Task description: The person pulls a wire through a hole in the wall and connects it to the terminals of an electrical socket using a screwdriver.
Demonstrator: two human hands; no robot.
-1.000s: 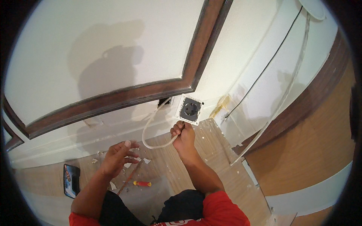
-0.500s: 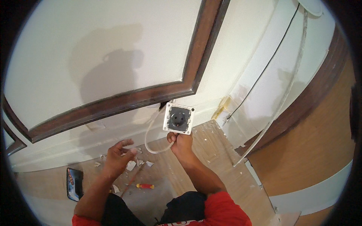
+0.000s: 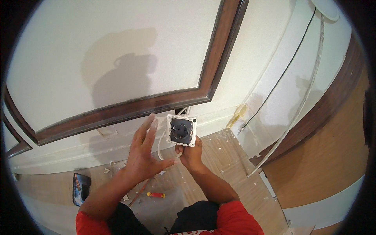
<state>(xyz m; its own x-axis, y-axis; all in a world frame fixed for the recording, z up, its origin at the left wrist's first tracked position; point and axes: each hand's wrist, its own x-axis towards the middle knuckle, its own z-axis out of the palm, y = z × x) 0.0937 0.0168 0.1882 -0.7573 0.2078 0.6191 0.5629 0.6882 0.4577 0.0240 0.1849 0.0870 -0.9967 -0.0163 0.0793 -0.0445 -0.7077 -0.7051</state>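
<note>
A power socket with a dark square insert and a white frame faces up toward me. My right hand is closed under its lower edge. Part of those fingers is hidden behind the frame. The white cable loops down on the left of the socket, and its lower end meets the fingers of my right hand. Just left of the socket my left hand is open, fingers stretched upward, holding nothing. Its thumb reaches across toward the cable by my right hand; I cannot tell whether they touch.
Dark wooden moulding frames the white wall panel above. A red and yellow screwdriver handle and a dark case lie on the floor among white debris. Black cable and a pale conduit run along the right-hand wall.
My left hand has moved up and right toward the socket, with its fingers straightening. The socket stays in my right hand. The whole view has shifted slightly.
</note>
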